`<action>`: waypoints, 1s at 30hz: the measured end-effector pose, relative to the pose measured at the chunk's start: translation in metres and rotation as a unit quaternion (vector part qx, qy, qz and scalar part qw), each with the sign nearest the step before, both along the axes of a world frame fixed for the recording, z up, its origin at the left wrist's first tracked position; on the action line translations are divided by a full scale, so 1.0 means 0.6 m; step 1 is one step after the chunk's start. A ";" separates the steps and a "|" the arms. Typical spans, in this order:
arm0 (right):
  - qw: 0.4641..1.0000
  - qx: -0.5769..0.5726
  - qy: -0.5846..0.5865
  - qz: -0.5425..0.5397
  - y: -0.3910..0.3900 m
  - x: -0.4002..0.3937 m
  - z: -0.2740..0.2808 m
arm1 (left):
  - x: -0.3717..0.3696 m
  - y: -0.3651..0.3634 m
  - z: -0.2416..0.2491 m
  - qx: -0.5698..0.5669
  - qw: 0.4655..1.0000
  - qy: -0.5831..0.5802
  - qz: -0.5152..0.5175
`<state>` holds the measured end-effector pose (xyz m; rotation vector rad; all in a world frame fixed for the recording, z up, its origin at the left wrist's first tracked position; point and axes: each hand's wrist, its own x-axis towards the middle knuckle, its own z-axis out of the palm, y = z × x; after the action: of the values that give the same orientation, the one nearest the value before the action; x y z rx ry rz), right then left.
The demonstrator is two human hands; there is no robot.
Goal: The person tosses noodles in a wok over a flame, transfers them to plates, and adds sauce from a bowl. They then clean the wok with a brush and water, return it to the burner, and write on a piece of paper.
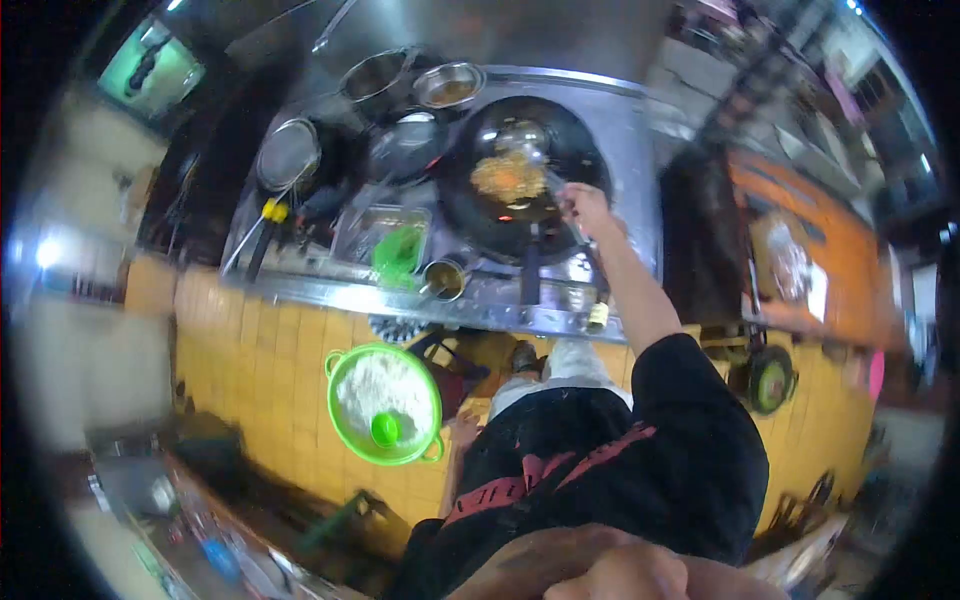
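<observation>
My right hand is closed around the handle of a metal ladle, whose bowl rests inside a large dark wok. Golden-brown food lies in the wok, just below the ladle's bowl. Low at my side hangs my left hand, close to the rim of a bright green basin. Its fingers are small and blurred, so I cannot make out whether they are closed. White powder or grains fill the basin, with a small green cup sitting in them.
On the metal stove top stand a steel bowl, a pot, a strainer and a clear tray with something green. A small metal cup sits near the front edge. An orange-topped table is at the right.
</observation>
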<state>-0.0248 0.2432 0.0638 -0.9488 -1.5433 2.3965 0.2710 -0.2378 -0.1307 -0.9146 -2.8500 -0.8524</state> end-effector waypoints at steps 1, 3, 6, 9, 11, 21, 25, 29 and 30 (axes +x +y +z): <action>0.998 -0.041 0.032 0.020 0.019 0.052 0.008 | -0.039 0.042 0.050 0.153 0.935 -0.296 0.125; 1.000 -0.016 0.017 0.007 0.042 0.189 0.055 | -0.108 0.088 0.053 0.218 0.758 -0.585 0.188; 0.982 -0.059 0.035 -0.175 0.061 0.420 0.032 | -0.170 0.141 -0.009 0.160 0.752 -0.638 0.045; 0.894 -0.081 0.016 -0.441 0.054 0.688 -0.004 | -0.200 0.215 0.009 -0.081 0.734 -0.674 -0.004; 0.761 -0.023 -0.033 -0.647 0.024 0.863 -0.051 | -0.217 0.226 -0.051 -0.198 0.708 -0.674 -0.071; 0.242 0.118 -0.098 -0.958 -0.208 1.646 -0.003 | -0.033 0.420 -0.067 -0.317 0.713 -0.591 -0.203; 0.133 0.124 0.009 -0.983 -0.313 1.785 -0.015 | 0.095 0.495 -0.042 -0.341 0.706 -0.568 -0.249; 0.019 0.139 0.042 -0.989 -0.451 1.794 -0.020 | 0.239 0.586 0.003 -0.337 0.682 -0.571 -0.308; -0.016 0.131 0.059 -0.989 -0.482 1.791 -0.020 | 0.280 0.611 0.017 -0.326 0.675 -0.576 -0.326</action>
<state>1.0497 -0.0458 0.0518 -0.9363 0.4618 -0.2719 0.4389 0.1287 -0.1203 -2.2690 -4.0956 -0.4009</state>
